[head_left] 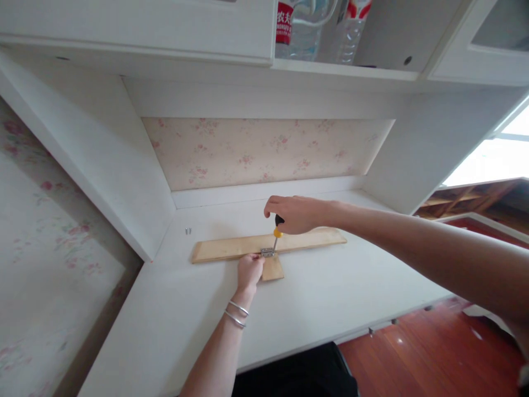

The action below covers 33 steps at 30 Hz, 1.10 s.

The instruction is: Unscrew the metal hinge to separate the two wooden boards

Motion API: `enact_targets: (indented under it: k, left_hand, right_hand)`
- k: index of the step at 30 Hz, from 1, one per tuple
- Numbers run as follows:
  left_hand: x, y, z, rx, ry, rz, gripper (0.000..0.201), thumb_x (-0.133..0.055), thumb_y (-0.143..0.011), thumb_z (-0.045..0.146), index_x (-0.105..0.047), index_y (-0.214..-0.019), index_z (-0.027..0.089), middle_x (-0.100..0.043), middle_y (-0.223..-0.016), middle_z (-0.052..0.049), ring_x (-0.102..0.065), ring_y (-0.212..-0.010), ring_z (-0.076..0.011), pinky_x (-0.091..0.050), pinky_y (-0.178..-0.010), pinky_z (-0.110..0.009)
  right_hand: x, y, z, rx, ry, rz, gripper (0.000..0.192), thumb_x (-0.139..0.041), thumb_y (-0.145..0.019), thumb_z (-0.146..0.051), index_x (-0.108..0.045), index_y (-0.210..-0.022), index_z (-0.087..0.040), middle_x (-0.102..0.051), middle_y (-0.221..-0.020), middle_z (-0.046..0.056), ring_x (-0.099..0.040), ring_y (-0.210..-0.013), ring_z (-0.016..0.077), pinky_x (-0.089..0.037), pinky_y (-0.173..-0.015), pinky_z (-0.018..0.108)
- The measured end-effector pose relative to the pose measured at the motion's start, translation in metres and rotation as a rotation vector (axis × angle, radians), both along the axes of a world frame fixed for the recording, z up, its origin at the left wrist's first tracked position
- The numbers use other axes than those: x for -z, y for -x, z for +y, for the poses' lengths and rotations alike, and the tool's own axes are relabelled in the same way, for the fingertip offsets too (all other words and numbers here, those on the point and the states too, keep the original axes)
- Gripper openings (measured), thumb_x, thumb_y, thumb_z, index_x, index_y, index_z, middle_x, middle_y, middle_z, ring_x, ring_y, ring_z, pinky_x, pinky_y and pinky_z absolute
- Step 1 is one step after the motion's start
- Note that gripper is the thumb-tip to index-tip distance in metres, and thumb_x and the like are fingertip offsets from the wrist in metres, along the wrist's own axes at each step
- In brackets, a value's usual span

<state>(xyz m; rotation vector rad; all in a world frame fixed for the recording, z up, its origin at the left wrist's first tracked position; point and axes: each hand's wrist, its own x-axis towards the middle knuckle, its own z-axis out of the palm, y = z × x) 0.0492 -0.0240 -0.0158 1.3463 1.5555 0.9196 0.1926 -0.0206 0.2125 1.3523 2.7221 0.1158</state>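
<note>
At mid-frame a long plank (268,244) lies flat on the white desk (330,298); it looks stiff and light. A short board (273,269) is steadied by the left hand (249,272), fingers pressed closed by the small metal hinge (268,252). The screwdriver (276,230) is gripped at its handle by the right hand (294,214); its thin tip could slip.

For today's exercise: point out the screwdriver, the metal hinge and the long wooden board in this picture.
screwdriver (277,228): head view, on its yellow collar below the right hand.
metal hinge (267,252): head view, on its plate beside the left hand.
long wooden board (219,248): head view, on its bare left stretch.
</note>
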Motion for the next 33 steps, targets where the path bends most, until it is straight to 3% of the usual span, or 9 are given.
enact_targets:
  k: [3, 7, 13, 16, 19, 22, 27, 33]
  left_hand:
    - [-0.002, -0.001, 0.0, -0.005, 0.019, 0.002, 0.016, -0.058, -0.068, 0.027, -0.069, -0.064, 0.016, -0.063, -0.055, -0.003, -0.058, -0.055, -0.0148, -0.035, -0.047, -0.02]
    - [-0.004, -0.001, 0.0, -0.011, 0.041, 0.016, 0.017, -0.059, -0.068, 0.029, -0.068, -0.065, 0.015, -0.061, -0.052, -0.002, -0.058, -0.054, -0.0147, -0.036, -0.048, -0.02]
    - [-0.005, -0.001, -0.001, -0.005, 0.046, 0.009, 0.017, -0.057, -0.07, 0.028, -0.069, -0.067, 0.015, -0.06, -0.05, -0.001, -0.057, -0.052, -0.0138, -0.037, -0.048, -0.02]
    - [-0.005, -0.002, -0.001, -0.002, 0.042, 0.012, 0.017, -0.057, -0.071, 0.028, -0.068, -0.067, 0.015, -0.061, -0.052, -0.002, -0.058, -0.052, -0.0137, -0.037, -0.048, -0.02]
    - [-0.005, -0.001, -0.002, 0.006, 0.033, 0.022, 0.018, -0.057, -0.071, 0.028, -0.067, -0.066, 0.014, -0.061, -0.053, -0.002, -0.058, -0.053, -0.0137, -0.037, -0.047, -0.02]
    - [-0.005, 0.0, -0.002, 0.021, 0.026, 0.026, 0.02, -0.056, -0.073, 0.029, -0.067, -0.066, 0.014, -0.061, -0.054, -0.002, -0.057, -0.052, -0.0132, -0.036, -0.047, -0.019]
    - [-0.004, 0.0, -0.003, 0.04, 0.026, 0.032, 0.021, -0.055, -0.077, 0.031, -0.067, -0.07, 0.014, -0.062, -0.055, -0.003, -0.056, -0.048, -0.012, -0.036, -0.046, -0.019]
    - [-0.006, 0.001, -0.005, 0.071, 0.026, 0.084, 0.022, -0.055, -0.079, 0.033, -0.067, -0.076, 0.014, -0.064, -0.059, -0.004, -0.056, -0.047, -0.012, -0.035, -0.047, -0.02]
  right_hand:
    - [0.0, 0.0, -0.001, 0.015, -0.009, 0.012, 0.037, -0.053, -0.076, -0.032, -0.052, -0.112, -0.021, -0.053, -0.119, 0.009, -0.06, -0.082, 0.0212, -0.042, -0.067, 0.032]
    - [0.001, 0.001, -0.001, 0.099, -0.076, -0.059, 0.035, -0.042, -0.085, -0.039, -0.053, -0.11, -0.017, -0.059, -0.103, 0.012, -0.06, -0.084, 0.0268, -0.042, -0.064, 0.035]
    - [-0.002, -0.004, -0.003, -0.059, 0.021, 0.021, 0.04, -0.057, -0.072, -0.022, -0.051, -0.112, -0.024, -0.052, -0.12, 0.007, -0.059, -0.078, 0.0174, -0.04, -0.061, 0.028]
    - [-0.001, -0.004, -0.002, -0.021, 0.008, 0.041, 0.037, -0.057, -0.075, -0.035, -0.053, -0.109, -0.022, -0.053, -0.117, 0.009, -0.059, -0.081, 0.0194, -0.041, -0.063, 0.029]
    - [0.001, -0.003, -0.001, 0.063, -0.046, -0.006, 0.037, -0.046, -0.083, -0.044, -0.054, -0.108, -0.019, -0.059, -0.105, 0.011, -0.06, -0.085, 0.0244, -0.041, -0.065, 0.033]
    - [0.002, -0.002, -0.001, 0.061, -0.051, -0.033, 0.03, -0.047, -0.082, -0.031, -0.054, -0.109, -0.02, -0.06, -0.106, 0.01, -0.06, -0.086, 0.0241, -0.04, -0.065, 0.032]
    - [0.001, -0.005, -0.004, 0.016, -0.02, 0.012, 0.038, -0.056, -0.07, -0.02, -0.056, -0.108, -0.025, -0.057, -0.114, 0.006, -0.06, -0.085, 0.0216, -0.041, -0.064, 0.03]
    - [-0.002, -0.009, -0.008, -0.072, 0.056, 0.072, 0.042, -0.048, -0.06, 0.001, -0.062, -0.094, -0.02, -0.059, -0.105, 0.006, -0.058, -0.085, 0.0172, -0.041, -0.07, 0.026]
